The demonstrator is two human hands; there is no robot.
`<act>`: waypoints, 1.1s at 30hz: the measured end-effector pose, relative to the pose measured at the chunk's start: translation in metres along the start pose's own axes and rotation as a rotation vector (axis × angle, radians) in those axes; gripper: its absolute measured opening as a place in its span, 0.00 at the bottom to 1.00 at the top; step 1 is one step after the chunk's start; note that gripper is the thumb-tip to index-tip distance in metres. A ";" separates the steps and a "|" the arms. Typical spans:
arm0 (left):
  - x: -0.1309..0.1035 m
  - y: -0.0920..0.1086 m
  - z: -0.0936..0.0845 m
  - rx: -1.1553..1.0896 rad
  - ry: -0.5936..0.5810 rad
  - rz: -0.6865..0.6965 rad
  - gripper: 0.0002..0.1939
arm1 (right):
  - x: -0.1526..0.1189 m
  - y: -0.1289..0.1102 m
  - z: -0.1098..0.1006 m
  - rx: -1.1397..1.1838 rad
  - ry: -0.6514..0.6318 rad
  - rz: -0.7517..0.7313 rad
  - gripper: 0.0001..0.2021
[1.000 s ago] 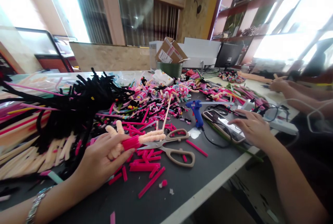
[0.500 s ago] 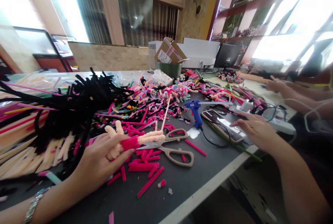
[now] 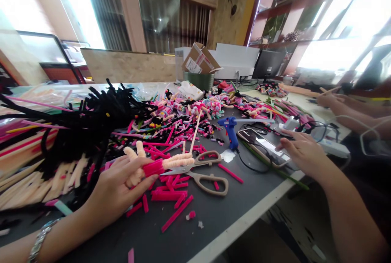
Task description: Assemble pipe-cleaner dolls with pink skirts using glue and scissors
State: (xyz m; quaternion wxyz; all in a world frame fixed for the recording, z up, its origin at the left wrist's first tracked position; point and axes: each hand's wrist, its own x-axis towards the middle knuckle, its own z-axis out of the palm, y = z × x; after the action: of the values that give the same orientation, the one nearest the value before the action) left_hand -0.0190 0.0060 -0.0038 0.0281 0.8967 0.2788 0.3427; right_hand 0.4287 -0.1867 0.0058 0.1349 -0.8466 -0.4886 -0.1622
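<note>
Scissors: we see the scissors [image 3: 190, 168] lying on the dark tabletop [image 3: 214, 224], handles spread apart; we place everything else by them.
Doll: we hold the fuzzy pink-and-peach doll [image 3: 153, 167] just left of the scissors, its peach legs reaching over by the blades; we cannot tell whether they touch.
Left hand: our left hand [image 3: 122, 183] is closed on the doll, thumb below, fingers above; we wear a bracelet [image 3: 38, 240] on that wrist.
Right hand: our right hand [image 3: 302, 151] is loosely spread, fingers partly bent, right of the scissors and over the phone's edge; we cannot tell whether a fingertip touches it.
Phone: we see the phone [image 3: 276, 153] lying right of the scissors, screen lit.
Glue gun: we have the blue glue gun [image 3: 229, 130] beyond the scissors, slightly right.
Pink pieces: we see cut pink pieces [image 3: 169, 195] scattered nearer us than the scissors.
Black stems: we see bunched black stems [image 3: 110, 104] beyond the scissors, well left.
</note>
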 end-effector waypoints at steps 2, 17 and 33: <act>-0.001 0.000 0.000 0.003 0.006 -0.001 0.18 | 0.000 0.001 -0.002 0.001 0.003 -0.007 0.38; -0.003 -0.002 0.001 0.001 0.001 0.003 0.18 | 0.000 -0.004 -0.004 0.047 -0.028 -0.017 0.38; -0.002 -0.001 0.000 -0.005 0.007 0.009 0.17 | -0.001 -0.018 -0.011 0.077 0.106 0.083 0.37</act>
State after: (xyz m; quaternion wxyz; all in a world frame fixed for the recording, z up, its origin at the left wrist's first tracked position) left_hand -0.0205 0.0062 -0.0054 0.0279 0.8968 0.2738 0.3464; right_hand 0.4107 -0.1828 0.0170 0.1998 -0.8505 -0.4512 -0.1822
